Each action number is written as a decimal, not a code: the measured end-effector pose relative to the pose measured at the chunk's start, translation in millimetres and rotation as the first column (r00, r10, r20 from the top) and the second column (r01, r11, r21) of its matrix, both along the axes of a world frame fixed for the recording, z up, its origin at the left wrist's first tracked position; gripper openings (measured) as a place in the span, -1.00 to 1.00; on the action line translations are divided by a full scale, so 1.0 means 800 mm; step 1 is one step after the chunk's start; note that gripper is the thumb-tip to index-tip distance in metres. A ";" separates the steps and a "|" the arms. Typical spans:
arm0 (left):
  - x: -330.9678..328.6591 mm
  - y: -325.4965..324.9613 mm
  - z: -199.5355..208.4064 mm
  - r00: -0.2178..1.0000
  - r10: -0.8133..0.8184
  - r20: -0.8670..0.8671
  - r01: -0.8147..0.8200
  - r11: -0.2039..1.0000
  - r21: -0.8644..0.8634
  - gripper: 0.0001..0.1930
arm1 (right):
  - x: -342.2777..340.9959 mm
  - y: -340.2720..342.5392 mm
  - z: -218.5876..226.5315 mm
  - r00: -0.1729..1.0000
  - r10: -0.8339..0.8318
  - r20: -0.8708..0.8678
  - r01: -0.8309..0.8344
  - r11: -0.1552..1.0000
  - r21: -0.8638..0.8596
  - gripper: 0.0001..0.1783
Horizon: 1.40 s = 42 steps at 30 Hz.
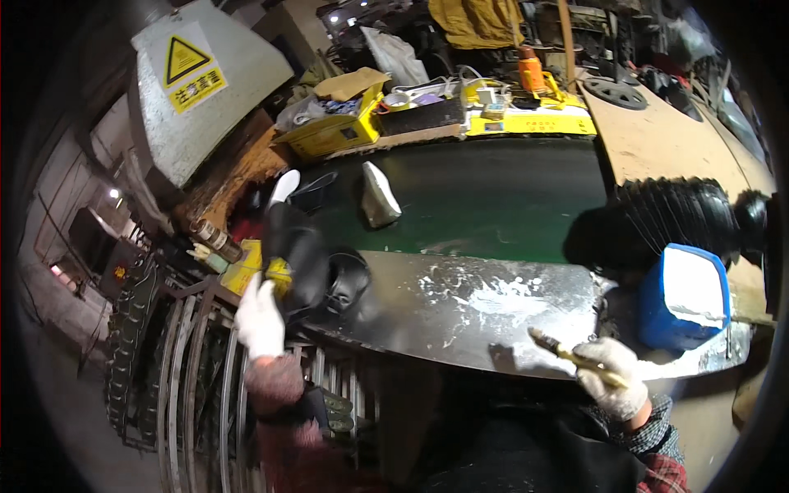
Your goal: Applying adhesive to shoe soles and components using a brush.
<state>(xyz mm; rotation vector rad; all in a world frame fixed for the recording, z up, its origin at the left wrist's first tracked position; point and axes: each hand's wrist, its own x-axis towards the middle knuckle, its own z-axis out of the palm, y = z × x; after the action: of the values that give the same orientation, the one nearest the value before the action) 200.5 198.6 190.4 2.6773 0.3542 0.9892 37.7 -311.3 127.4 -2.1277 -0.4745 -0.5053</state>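
Observation:
My left hand [261, 320], in a white glove, is closed at the near left edge of a glossy black boot [300, 259]. A rounded black part [348, 281] sits close beside it, and a white rounded tip [285, 186] shows at its far end. The fingers are partly blurred there. In my right hand [612, 378], also gloved, is a narrow brush [563, 349] with a stained handle, pointing left over the near edge of a metal sheet [403, 316]. White paste [509, 296] is smeared on the sheet.
A blue tub [682, 316] of white material stands at the right, near a ribbed black piece [670, 218]. A pale wedge-shaped piece [379, 195] lies on the dark green surface [485, 205]. Yellow boxes [337, 131] line the back. A metal hood [205, 82] is at the upper left; metal rails [193, 361] are below.

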 end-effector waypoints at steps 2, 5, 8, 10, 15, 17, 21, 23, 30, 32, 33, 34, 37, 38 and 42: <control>-0.053 0.024 0.021 0.997 0.021 0.079 -0.043 0.956 0.291 -0.62 | 0.006 -0.039 0.012 0.980 -0.005 0.200 -0.003 0.999 0.035 -0.74; -0.061 0.020 -0.053 0.962 -0.273 0.021 0.197 0.743 0.640 -0.62 | -0.037 -0.122 0.024 0.815 -0.566 0.124 0.469 0.771 0.431 -0.74; -0.086 -0.052 -0.061 0.802 -0.597 -0.012 0.326 0.455 -0.829 -0.53 | -0.056 -0.179 0.081 0.737 -0.675 0.042 0.598 0.679 0.425 -0.75; -0.096 -0.123 -0.069 0.796 -0.603 0.050 0.074 0.016 -0.997 -0.62 | -0.054 -0.195 0.093 0.698 -0.715 0.024 0.678 0.672 0.296 -0.81; -0.131 -0.320 -0.092 0.775 -0.517 0.364 0.201 -0.344 -0.917 -0.53 | -0.078 -0.212 0.074 0.696 -0.717 0.045 0.715 0.697 0.050 -0.84; -0.128 -0.290 -0.117 0.592 -0.721 0.361 0.133 -0.354 -0.926 -0.47 | -0.092 -0.214 0.064 0.670 -0.720 0.180 0.716 0.691 0.095 -0.85; -0.130 -0.294 -0.162 0.479 -0.780 0.402 0.226 -0.333 -0.915 -0.42 | -0.128 -0.194 0.046 0.628 -0.713 0.312 0.771 0.625 -0.124 -0.90; -0.152 -0.301 -0.154 0.574 -0.751 0.326 0.107 -0.326 -0.939 -0.41 | -0.122 -0.171 0.035 0.704 -0.669 0.240 0.691 0.723 -0.013 -0.89; -0.172 -0.325 -0.142 0.560 -0.688 0.461 -0.001 -0.557 -0.831 -0.53 | 0.041 0.020 0.040 0.928 0.178 0.326 -0.178 0.984 -0.031 -0.63; -0.170 -0.317 -0.143 0.611 -0.674 0.415 0.109 -0.448 -0.887 -0.53 | 0.074 0.027 0.017 0.975 0.163 0.149 -0.193 0.957 0.217 -0.68; -0.170 -0.312 -0.145 0.636 -0.665 0.391 0.155 -0.387 -0.909 -0.53 | 0.084 0.027 0.010 0.985 0.167 0.052 -0.175 0.925 0.337 -0.71; -0.173 -0.301 -0.144 0.675 -0.645 0.358 0.203 -0.304 -0.931 -0.53 | 0.086 0.023 0.001 0.985 0.155 -0.081 -0.089 0.845 0.528 -0.72; -0.168 -0.282 -0.159 0.756 -0.578 0.307 0.281 -0.137 -0.950 -0.53 | 0.056 -0.006 -0.027 0.884 0.080 -0.461 0.205 0.819 0.536 -0.72; -0.164 -0.281 -0.161 0.758 -0.578 0.303 0.275 -0.138 -0.952 -0.53 | 0.042 -0.009 -0.038 0.895 0.103 -0.434 0.178 0.810 0.559 -0.73; -0.156 -0.281 -0.163 0.711 -0.616 0.339 0.239 -0.242 -0.941 -0.54 | 0.076 0.033 0.009 0.992 -0.039 -0.121 0.098 0.840 0.533 -0.75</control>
<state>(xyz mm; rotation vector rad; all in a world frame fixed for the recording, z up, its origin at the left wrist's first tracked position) 75.9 -26.0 59.8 1.1669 0.0062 -0.1097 98.8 -285.0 134.6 -1.6163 -0.1633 -0.4947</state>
